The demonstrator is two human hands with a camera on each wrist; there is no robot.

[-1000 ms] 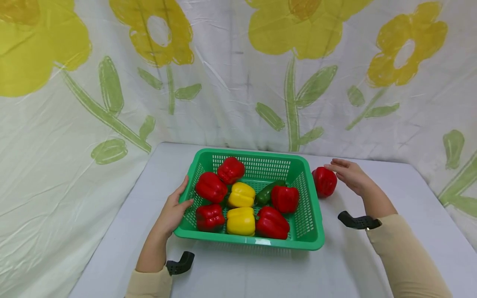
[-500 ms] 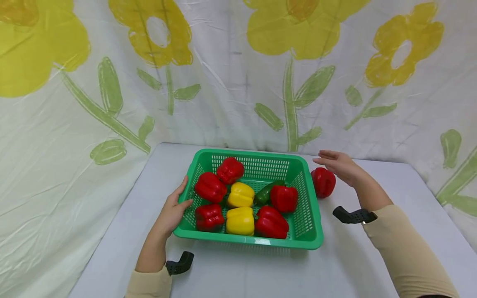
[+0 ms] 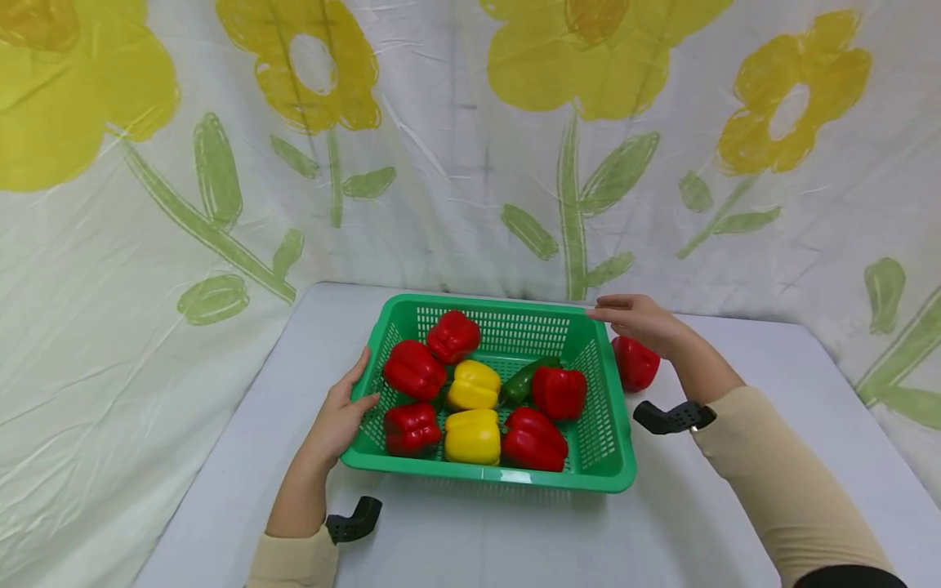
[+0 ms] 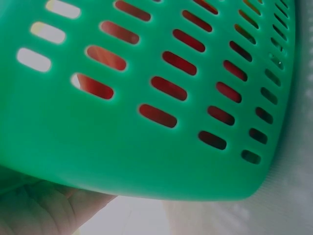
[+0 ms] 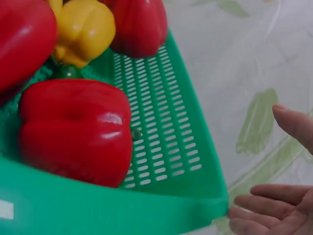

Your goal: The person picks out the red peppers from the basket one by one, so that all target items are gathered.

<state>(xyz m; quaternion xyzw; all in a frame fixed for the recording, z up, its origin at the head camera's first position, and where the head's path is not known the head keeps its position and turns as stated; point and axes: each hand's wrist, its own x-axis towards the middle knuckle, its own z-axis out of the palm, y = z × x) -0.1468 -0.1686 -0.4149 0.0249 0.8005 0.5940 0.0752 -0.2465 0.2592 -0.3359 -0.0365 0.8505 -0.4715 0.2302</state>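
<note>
A green slotted plastic basket (image 3: 485, 475) stands mid-table, holding several red bell peppers (image 3: 560, 394), two yellow bell peppers (image 3: 473, 438) and one long green pepper (image 3: 526, 382). My left hand (image 3: 340, 412) grips its left rim, thumb over the edge and fingers along the outside; in the left wrist view that hand (image 4: 41, 208) shows partly behind the basket wall. Fingers extended, my right hand (image 3: 638, 320) reaches the back right corner of the rim. It holds nothing, and in the right wrist view its thumb is spread from the fingers (image 5: 266, 208).
One red bell pepper (image 3: 635, 364) lies on the white table (image 3: 426, 539) just right of the basket, partly under my right hand in the head view. Behind the table hangs a pale cloth (image 3: 441, 204) with painted yellow flowers.
My right hand has moved left from beside the loose red bell pepper, over it, to the basket's back right corner. The left hand and the basket have stayed in place.
</note>
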